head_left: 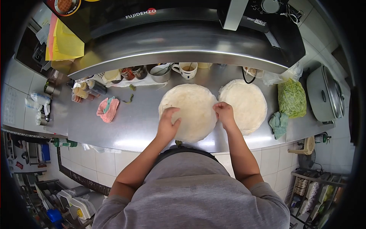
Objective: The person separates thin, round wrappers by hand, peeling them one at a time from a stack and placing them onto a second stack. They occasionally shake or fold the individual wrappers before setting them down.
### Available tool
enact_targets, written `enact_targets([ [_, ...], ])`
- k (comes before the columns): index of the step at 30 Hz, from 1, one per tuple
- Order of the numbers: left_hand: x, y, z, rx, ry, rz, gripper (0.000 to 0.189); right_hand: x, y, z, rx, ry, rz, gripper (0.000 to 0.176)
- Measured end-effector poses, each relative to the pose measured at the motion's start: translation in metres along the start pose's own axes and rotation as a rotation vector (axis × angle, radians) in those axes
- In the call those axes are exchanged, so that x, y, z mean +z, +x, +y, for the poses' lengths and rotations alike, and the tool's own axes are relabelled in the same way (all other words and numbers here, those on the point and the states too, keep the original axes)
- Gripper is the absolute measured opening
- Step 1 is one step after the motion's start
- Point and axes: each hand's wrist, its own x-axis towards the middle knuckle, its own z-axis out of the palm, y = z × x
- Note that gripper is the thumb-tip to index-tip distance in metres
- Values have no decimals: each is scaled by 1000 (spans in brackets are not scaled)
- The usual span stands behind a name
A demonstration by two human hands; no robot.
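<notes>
Two stacks of thin, round, pale dough wrappers lie side by side on the steel counter. My left hand point(167, 123) rests at the lower left of the left wrapper stack point(192, 103), its thumb and fingers apart. At that stack's right edge, the fingers of my right hand point(224, 113) are pinched together on the rim of a wrapper. The fingertips partly hide what they grip. Just beyond my right hand sits the right wrapper stack point(246, 105).
A steel shelf point(183, 45) overhangs the back of the counter point(126, 129). Under it stand a mug point(187, 70) and a metal pot point(160, 72). A pink cloth point(108, 110) lies left. Right are a bag of shredded greens point(292, 98), a green cloth point(279, 124) and a large cooker point(324, 93).
</notes>
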Motion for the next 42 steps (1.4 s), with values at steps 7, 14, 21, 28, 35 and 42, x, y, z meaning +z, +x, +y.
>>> enact_targets([
  [7,44,15,32,-232,-594,-248,34,43,-40,-28,29,456,-361,4],
  [14,44,20,17,-315,-302,-276,21,64,-41,-37,-423,-46,199,13],
  [21,24,32,35,-501,-622,-82,15,61,-35,-29,-386,114,-137,9],
  [28,8,21,8,-241,-584,-13,14,26,-6,-12,-187,-125,-141,17],
  [35,10,25,55,-329,-887,-96,15,45,-31,-63,-221,131,-321,20],
  [42,-29,45,45,-224,-404,-231,12,54,-43,-62,-412,265,-145,11],
])
